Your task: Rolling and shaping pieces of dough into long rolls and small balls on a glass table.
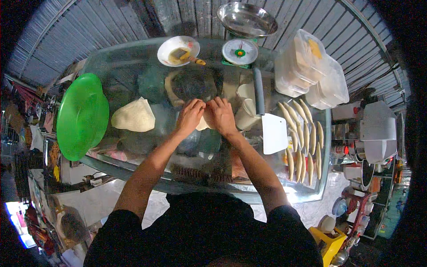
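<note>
My two hands are close together over the middle of the glass-topped table [195, 153]. A small flat piece of pale dough [204, 123] lies under them. The curled fingers of my left hand [191, 117] pinch its left far edge, and my right hand [222, 117] grips its right side; the fingers hide most of it. A larger lump of dough [134, 115] rests to the left. At the right, several slim dough sticks [302, 135] lie in uneven rows. Beside them are a white flat scraper [275, 134] and a grey rod [258, 91].
A green basin [82, 116] stands at the left edge. At the back are a white bowl [179, 50] with yellowish liquid and a brush, and a dial scale [240, 52] with a metal pan [247, 20]. Clear plastic boxes [297, 64] occupy the back right corner.
</note>
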Demonstrator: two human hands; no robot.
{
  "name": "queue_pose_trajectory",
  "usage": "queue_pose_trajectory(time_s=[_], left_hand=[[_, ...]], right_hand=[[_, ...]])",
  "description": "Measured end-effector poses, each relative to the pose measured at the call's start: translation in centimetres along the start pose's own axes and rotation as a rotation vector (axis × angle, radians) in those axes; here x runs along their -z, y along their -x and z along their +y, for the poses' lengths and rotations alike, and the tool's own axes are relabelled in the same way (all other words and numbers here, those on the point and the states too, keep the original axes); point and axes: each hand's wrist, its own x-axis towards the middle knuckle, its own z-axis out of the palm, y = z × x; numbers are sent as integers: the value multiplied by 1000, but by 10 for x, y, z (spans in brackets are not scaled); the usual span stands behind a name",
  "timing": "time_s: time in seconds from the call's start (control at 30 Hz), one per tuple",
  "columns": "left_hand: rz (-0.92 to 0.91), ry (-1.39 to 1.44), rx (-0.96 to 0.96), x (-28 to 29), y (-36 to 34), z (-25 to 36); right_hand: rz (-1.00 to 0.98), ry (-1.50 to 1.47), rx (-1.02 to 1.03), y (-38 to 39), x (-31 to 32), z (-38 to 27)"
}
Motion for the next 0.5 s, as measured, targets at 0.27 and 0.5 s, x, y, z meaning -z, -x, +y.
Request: queue_pose_trajectory(time_s=[0.27, 0.5], left_hand=[[2, -255, 83, 7, 3, 14], [-202, -448, -56, -1, 26, 15]], right_hand=[[-14, -51, -25, 20, 20, -8], [-6, 153, 66, 20, 10, -15]])
